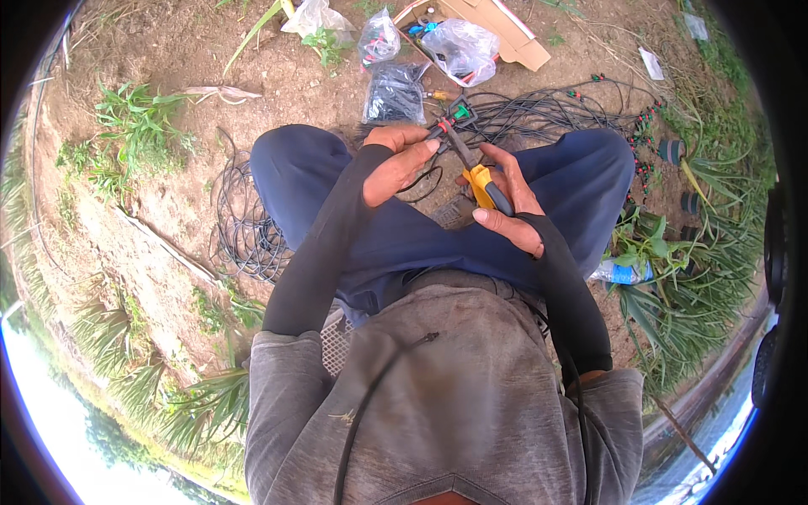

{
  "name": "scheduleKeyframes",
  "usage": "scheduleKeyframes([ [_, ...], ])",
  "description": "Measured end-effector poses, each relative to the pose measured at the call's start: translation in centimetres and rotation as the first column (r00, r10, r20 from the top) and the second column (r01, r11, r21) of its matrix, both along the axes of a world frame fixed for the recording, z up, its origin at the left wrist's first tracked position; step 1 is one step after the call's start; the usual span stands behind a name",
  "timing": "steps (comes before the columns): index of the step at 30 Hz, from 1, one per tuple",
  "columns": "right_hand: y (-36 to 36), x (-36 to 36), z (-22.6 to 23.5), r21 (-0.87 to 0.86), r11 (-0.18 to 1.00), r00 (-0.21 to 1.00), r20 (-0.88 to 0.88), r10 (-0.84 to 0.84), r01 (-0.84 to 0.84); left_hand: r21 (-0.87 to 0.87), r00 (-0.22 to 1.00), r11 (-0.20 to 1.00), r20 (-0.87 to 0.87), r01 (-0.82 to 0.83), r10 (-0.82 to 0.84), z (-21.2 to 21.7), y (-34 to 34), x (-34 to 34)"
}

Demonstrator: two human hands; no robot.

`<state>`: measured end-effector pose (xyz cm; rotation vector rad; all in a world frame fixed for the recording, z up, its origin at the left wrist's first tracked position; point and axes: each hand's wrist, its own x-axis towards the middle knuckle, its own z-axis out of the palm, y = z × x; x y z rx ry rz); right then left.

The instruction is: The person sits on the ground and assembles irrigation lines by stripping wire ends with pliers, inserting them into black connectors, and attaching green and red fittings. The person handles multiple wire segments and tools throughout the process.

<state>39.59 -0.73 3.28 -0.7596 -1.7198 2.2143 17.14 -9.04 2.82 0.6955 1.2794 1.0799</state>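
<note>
My left hand [399, 165] is closed, its thumb and fingers pinching a small sprinkler fitting [460, 112] with a green centre, a black frame and a red piece at its base. In my right hand [515, 192] is a tool that looks like pliers [481, 182], with yellow and black handles and a long grey metal end. That metal end reaches up to the red piece, close to my left fingertips. Whether its jaws grip the piece is too small to tell. Both hands are above the ground between my bent knees.
Ahead lie a clear bag of black parts [396, 94], another small bag [379, 39] and an open cardboard box [513, 38] holding plastic bags. Thin black tubing [539, 114] with red and green fittings spreads right; a tangled coil [244, 215] lies left. Plants [673, 311] line the right.
</note>
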Motion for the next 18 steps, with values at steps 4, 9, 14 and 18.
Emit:
scheduleKeyframes([
  [4,-1.0,0.8,-0.7,-0.004,0.991,0.976,0.171,0.133,-0.134,0.033,0.996,0.999,-0.090,0.001,0.002,-0.8,-0.3,0.7],
  [9,-2.5,1.9,-0.2,0.080,0.983,0.968,0.205,0.148,-0.167,-0.044,0.994,0.998,-0.087,0.055,-0.059,-0.3,-1.2,1.5],
  [14,-2.8,2.2,0.1,0.089,0.969,0.920,0.344,0.187,-0.230,-0.009,0.998,1.000,-0.050,0.029,-0.030,-0.4,-1.5,2.7],
  [18,-2.9,1.5,0.6,0.073,0.974,0.905,0.390,0.170,-0.215,0.150,0.961,0.988,-0.267,-0.032,0.072,-1.0,-1.4,3.7],
])
